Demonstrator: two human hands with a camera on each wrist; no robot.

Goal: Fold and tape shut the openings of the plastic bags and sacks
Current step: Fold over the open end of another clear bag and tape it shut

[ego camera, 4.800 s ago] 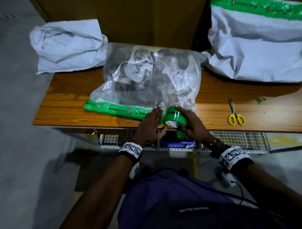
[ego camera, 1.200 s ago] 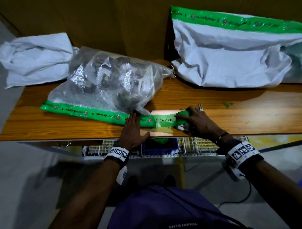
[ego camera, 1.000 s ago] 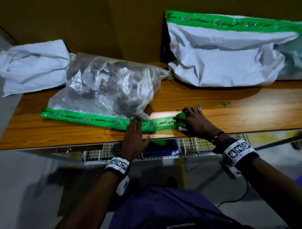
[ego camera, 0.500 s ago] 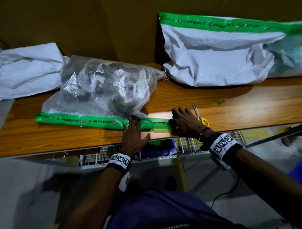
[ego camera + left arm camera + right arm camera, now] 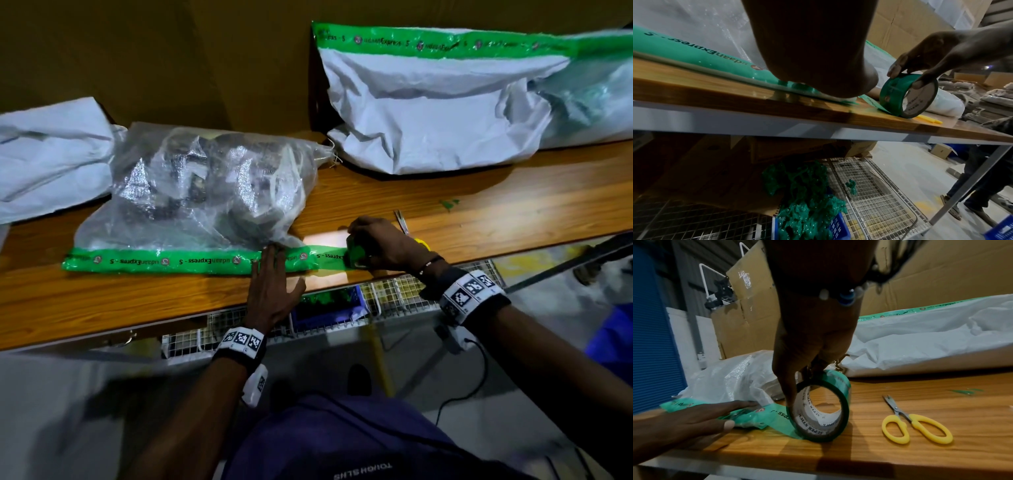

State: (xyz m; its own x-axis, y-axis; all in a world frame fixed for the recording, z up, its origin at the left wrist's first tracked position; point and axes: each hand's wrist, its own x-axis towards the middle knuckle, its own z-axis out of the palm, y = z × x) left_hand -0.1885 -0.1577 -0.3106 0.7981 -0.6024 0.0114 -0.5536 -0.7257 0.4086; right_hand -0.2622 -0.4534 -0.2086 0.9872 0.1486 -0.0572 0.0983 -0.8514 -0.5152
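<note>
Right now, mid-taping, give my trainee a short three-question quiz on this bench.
1. True or false: the left hand grips the tape roll.
2. What lies right of the roll on the table? A) scissors B) knife C) marker
3. Fill in: the tape runs along the near edge of the ___ bag.

Key
1. False: it presses flat on the tape; the right hand grips the roll.
2. A, the yellow-handled scissors.
3. Clear.
</note>
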